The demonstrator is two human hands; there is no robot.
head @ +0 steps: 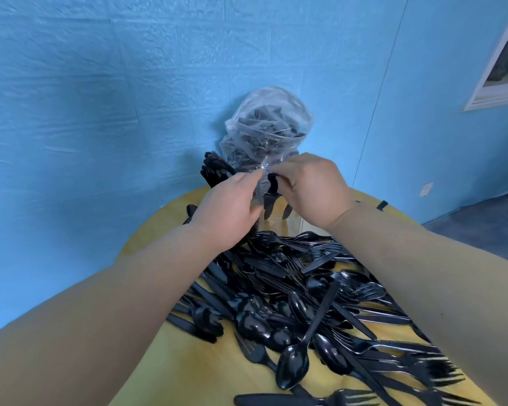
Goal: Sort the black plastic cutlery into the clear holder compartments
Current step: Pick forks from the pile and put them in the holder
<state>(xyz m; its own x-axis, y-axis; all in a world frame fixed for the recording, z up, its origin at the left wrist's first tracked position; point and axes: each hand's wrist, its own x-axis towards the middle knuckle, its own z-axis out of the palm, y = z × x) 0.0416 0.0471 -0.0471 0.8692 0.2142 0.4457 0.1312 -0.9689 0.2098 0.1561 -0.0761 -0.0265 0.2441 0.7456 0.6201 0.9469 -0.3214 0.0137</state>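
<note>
Our left hand pinches the lower corner of a clear plastic bag of black pieces above the clear holder, already partly stocked. Our right hand pinches the same crinkled edge. We judge we're opening the bag, not sorting yet. Next: part it gently; the loose cutlery pile waits nearer us on the yellow table.

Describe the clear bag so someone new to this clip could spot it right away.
Look to the far edge of the yellow table, against the blue wall. The clear bag stands beyond both hands, behind the cutlery pile. Unlike the loose pieces, its dark cutlery is wrapped in crinkled transparent plastic.
</note>
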